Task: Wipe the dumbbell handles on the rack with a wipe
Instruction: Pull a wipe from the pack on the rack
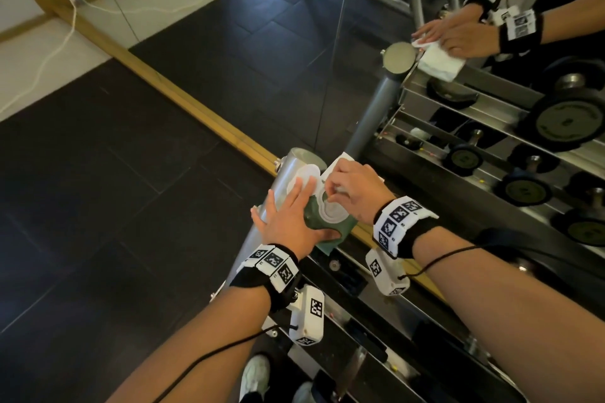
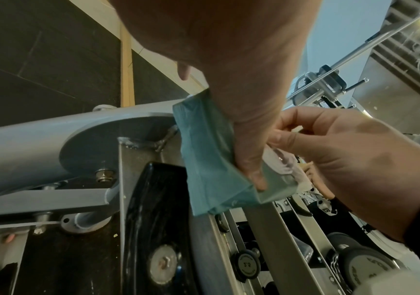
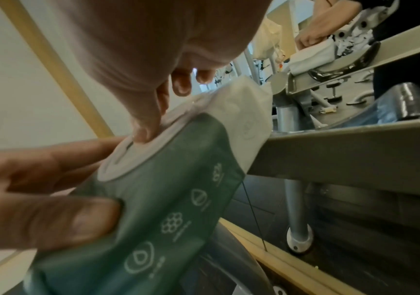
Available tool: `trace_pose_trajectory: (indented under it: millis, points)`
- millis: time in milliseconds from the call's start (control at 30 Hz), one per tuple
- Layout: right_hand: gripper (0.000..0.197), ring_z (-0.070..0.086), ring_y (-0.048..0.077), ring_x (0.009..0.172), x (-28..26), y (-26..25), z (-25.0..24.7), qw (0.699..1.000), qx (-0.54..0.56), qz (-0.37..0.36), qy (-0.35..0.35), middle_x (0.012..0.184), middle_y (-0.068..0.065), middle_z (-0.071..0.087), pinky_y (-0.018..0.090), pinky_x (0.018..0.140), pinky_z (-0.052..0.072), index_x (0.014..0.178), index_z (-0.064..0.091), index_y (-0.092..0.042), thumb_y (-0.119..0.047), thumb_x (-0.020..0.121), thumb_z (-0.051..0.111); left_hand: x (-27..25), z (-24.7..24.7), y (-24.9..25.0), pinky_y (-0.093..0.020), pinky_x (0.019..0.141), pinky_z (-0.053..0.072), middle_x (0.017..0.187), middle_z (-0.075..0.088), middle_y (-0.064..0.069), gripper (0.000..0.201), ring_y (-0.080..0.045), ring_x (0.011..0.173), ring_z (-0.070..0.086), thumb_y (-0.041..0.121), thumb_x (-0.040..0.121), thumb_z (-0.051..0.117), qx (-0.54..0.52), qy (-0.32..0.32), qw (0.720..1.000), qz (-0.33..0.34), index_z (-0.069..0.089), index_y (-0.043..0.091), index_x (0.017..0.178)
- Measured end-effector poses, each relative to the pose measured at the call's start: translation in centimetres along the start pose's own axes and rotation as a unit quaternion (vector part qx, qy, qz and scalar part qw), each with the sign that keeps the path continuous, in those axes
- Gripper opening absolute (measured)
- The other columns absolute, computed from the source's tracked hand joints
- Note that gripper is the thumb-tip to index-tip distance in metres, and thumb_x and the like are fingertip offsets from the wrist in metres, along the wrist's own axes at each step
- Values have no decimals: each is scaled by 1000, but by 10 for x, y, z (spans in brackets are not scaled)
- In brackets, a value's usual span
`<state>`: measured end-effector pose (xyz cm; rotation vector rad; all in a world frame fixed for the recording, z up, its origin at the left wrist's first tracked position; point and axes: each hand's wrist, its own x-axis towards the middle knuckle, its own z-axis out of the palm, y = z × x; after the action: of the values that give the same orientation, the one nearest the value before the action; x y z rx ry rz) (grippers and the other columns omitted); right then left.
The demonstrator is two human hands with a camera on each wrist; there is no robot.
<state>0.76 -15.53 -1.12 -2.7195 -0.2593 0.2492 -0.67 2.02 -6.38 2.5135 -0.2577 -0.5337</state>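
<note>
A green wipe pack (image 1: 342, 230) lies on top of the rack's silver end post (image 1: 284, 170), its white lid (image 1: 307, 175) flipped open. My left hand (image 1: 289, 214) holds the pack down, fingers flat over the lid and thumb (image 3: 60, 221) pressed into the side of the pack (image 3: 178, 199). Above the round opening, my right hand (image 1: 337, 191) has its fingertips (image 3: 144, 131) pushed in, pinching a white wipe. In the left wrist view the pack (image 2: 203, 159) hangs over the rack's edge, with dumbbells (image 2: 245, 266) on the shelves below.
A mirror with a wooden frame (image 1: 183, 98) stands right behind the rack and reflects my hands (image 1: 458, 33) and several dumbbells (image 1: 568, 123). Steel rack rails (image 3: 350, 155) run off to the right. Dark rubber floor (image 1: 114, 206) lies left, and a white cable (image 1: 55, 52) trails there.
</note>
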Motion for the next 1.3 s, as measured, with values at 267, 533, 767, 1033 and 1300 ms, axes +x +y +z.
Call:
trace_pose_trajectory:
  millis: [267,533,767,1033,1300]
  points:
    - [5,55,15,87,-33,5,-3,998,-10,-35,-45,95,-5,59,35,85,45,88,58,-22,-17,91,58,0,-8,12,-77,104,-15,162,-2,25,104,-42,148,-14,73,66,68,7,-39,999,-25,-5,67,140]
    - [2,60,-1,86,-72,13,13,977,195,41,74,90,-6,66,22,78,49,94,59,-17,-16,94,58,1,-4,7,-76,103,-15,161,0,27,104,-41,149,-9,77,62,67,12,-16,1000,-11,-4,70,137]
    - [8,62,11,81,-44,4,9,987,117,80,75,87,-8,67,34,80,54,96,65,-25,-31,91,61,-5,5,-1,-71,111,-11,162,-3,24,108,-27,149,-19,70,68,69,-14,19,999,42,-3,55,148]
    - [20,46,16,98,-32,4,9,999,-27,18,28,102,-2,56,39,88,47,102,71,-16,-27,94,56,-8,8,-6,-68,114,-8,160,-2,27,103,-17,149,-18,75,69,62,-6,30,998,59,-3,57,146]
    - [21,46,17,101,-34,2,15,993,-118,4,13,108,-4,57,35,89,47,105,66,-20,-28,97,49,-3,12,-10,-69,113,-9,160,0,30,104,-14,150,-15,73,66,65,-23,21,998,53,-1,59,145]
